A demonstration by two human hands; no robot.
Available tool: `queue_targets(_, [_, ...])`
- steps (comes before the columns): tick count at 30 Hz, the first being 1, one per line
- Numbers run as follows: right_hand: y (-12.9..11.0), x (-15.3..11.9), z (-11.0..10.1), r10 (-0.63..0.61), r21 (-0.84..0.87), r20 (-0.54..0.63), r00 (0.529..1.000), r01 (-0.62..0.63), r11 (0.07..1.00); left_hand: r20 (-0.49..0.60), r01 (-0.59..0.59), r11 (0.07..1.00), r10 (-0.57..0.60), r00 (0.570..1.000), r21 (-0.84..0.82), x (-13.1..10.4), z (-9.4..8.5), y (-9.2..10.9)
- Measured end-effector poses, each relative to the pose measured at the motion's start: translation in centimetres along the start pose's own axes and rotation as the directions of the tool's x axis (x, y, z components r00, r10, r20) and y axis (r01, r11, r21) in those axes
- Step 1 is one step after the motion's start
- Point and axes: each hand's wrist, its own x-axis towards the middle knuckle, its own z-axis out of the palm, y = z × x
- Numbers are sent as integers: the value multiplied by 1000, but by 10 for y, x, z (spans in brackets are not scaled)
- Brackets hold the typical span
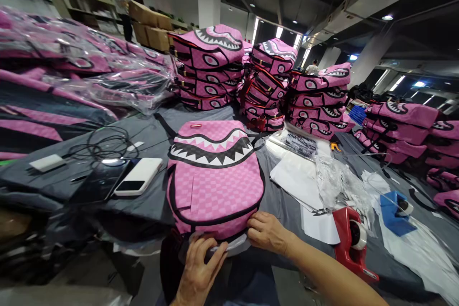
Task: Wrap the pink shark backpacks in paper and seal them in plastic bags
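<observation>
A pink checkered backpack (215, 177) with a shark-mouth print lies flat on the grey table (150, 129) in front of me. My left hand (199, 267) grips its near bottom edge, where a bit of clear plastic shows. My right hand (267, 233) presses on the bag's near right corner, fingers curled on the fabric.
Stacks of identical pink backpacks (211, 67) stand behind; bagged ones (89, 62) pile at the left. A white power bank (138, 177), a dark tablet and cables lie to the left. Papers, plastic bags (333, 177), a red tape dispenser (353, 241) and a blue one (396, 208) lie right. People stand far back.
</observation>
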Motion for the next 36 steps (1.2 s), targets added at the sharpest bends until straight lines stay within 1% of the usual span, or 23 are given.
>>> queue_targets(4, [10,0,4,-67,45,99,993,63,997,-45,-109,993,107,993,-41,17,-3,-9])
queue_targets(6, [14,2,2,-96,68,181,979,85,994,-39,-172,983,170,985,-62,21,-6,-15])
queue_targets(8, [17,6,-3,-103,84,267,958,83,993,-19,-199,977,198,980,-82,22,-8,-20])
queue_targets(10, [20,13,-10,-103,109,343,934,69,992,19,-189,975,193,981,-116,22,-11,-25])
queue_targets(12, [23,23,-21,-110,155,408,906,50,987,96,-163,975,179,979,-153,26,-16,-31])
queue_targets(13, [25,30,-28,-116,187,436,893,36,982,155,-149,971,179,972,-186,30,-21,-35])
queue_targets(14, [28,37,-37,-127,229,457,881,21,973,234,-119,966,174,957,-232,37,-27,-40])
queue_targets(15, [32,46,-47,-137,276,466,874,4,961,326,-68,956,164,931,-287,47,-35,-45])
queue_targets(16, [36,56,-59,-148,330,462,874,-15,944,419,-4,938,158,894,-346,60,-44,-51])
queue_targets(18, [44,77,-87,-156,442,419,895,-51,896,578,141,889,155,801,-435,94,-66,-62])
queue_targets(19, [47,88,-102,-145,486,391,909,-71,871,635,201,868,156,757,-453,112,-78,-68])
queue_targets(21, [51,105,-128,-83,518,350,933,-119,847,706,268,850,160,690,-454,146,-99,-74])
queue_targets(22, [51,112,-138,-39,498,333,942,-141,856,727,273,856,159,668,-438,160,-106,-76])
queue_targets(23, [51,116,-145,3,452,315,949,-153,879,732,253,872,160,662,-420,170,-111,-77])
queue_targets(24, [50,119,-148,31,383,289,957,-145,912,720,206,890,174,671,-407,176,-113,-77])
queue_targets(25, [49,120,-148,36,301,254,967,-114,947,691,139,907,196,696,-397,179,-113,-76])
queue_targets(26, [47,119,-146,16,222,214,977,-65,973,646,62,923,217,732,-380,179,-111,-75])
queue_targets(28, [46,114,-138,-55,104,130,990,42,994,539,-81,944,252,804,-319,177,-106,-70])
queue_targets(30, [45,110,-130,-77,60,27,997,75,995,457,-183,956,272,847,-229,177,-103,-64])
queue_targets(31, [45,109,-128,-52,55,-35,998,54,997,408,-234,956,288,866,-178,180,-103,-61])
queue_targets(33, [41,111,-127,60,43,-186,981,-53,998,297,-318,946,323,899,-67,189,-105,-55])
queue_targets(35, [34,116,-130,181,39,-318,931,-178,983,165,-368,927,352,921,78,199,-108,-50])
queue_targets(36, [31,118,-132,221,44,-354,909,-220,974,115,-377,913,362,925,157,203,-109,-49])
